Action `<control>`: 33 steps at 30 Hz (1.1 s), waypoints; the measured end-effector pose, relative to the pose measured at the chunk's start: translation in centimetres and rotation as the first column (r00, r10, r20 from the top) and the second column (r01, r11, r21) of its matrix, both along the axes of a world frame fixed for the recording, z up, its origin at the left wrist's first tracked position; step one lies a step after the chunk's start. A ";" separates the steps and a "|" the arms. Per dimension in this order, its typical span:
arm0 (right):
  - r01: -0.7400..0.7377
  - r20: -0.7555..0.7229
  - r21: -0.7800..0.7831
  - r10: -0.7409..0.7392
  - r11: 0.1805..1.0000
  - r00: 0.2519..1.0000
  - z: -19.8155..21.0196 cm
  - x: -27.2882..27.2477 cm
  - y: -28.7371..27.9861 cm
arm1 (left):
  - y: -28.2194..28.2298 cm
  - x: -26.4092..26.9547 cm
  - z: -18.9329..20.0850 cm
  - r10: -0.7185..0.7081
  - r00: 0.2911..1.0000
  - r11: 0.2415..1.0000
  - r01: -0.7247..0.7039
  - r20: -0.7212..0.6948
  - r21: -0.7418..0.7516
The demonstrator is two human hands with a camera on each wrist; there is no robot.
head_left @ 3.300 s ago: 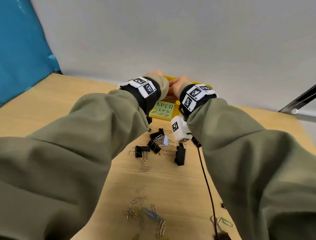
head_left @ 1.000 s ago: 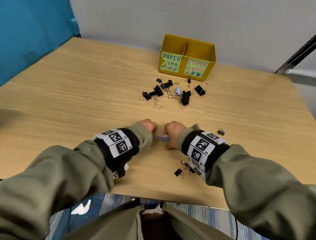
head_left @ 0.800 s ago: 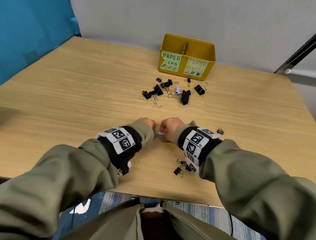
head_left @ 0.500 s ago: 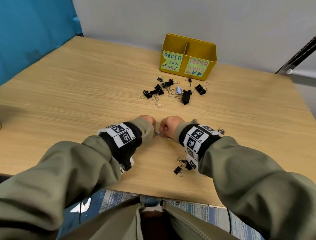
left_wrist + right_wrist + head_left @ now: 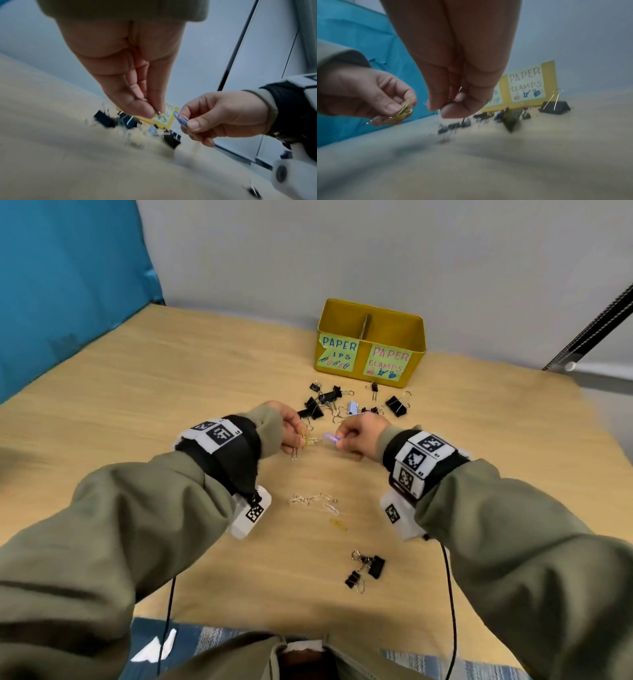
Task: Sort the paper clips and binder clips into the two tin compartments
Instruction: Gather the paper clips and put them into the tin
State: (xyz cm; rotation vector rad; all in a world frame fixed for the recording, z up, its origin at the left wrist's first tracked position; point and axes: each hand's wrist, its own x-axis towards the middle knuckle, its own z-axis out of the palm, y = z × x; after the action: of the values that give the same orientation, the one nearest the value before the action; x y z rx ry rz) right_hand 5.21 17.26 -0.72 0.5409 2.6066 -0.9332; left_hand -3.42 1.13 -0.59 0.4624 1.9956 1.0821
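Note:
My left hand (image 5: 291, 433) is raised over the table and pinches a small bunch of yellow and silver paper clips (image 5: 403, 110). Close to its right, my right hand (image 5: 356, 436) pinches a blue paper clip (image 5: 181, 118). The yellow tin (image 5: 371, 344) stands at the back; its left compartment is labelled for paper clips, its right for paper clamps. Several black binder clips (image 5: 325, 402) and one pale blue one lie just before the tin. More silver paper clips (image 5: 313, 500) lie on the table below my hands, and two black binder clips (image 5: 366, 570) near the front edge.
The wooden table (image 5: 137, 422) ends close to my body, with a striped rug below. A blue panel (image 5: 61, 285) stands at the left and a grey wall behind the tin. Black cables (image 5: 448, 594) hang from both wrists.
Both hands have lifted off the table and moved forward toward the tin, each carrying paper clips; some clips stay where the hands were gathering.

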 end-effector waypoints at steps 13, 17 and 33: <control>0.367 -0.347 -0.051 -0.361 0.929 0.866 7.4 -15.9 9.3 | 13.9 -14.3 6.9 0.263 0.922 0.962 -0.229 -0.286 0.146; 0.327 -0.219 0.067 -0.306 0.943 0.927 5.8 -18.6 9.8 | 16.0 -15.8 5.6 0.273 0.888 0.956 -0.293 -0.371 0.003; -0.403 0.324 0.231 0.320 0.886 0.890 0.5 -2.7 1.0 | 5.3 -2.9 -1.2 -0.542 0.750 0.804 0.333 -0.379 -0.493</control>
State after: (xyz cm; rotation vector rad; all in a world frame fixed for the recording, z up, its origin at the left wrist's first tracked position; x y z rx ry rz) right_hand 2.54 18.28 -0.27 0.2097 2.4720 -0.3238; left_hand -6.28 6.45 -1.80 1.0262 2.3029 0.2346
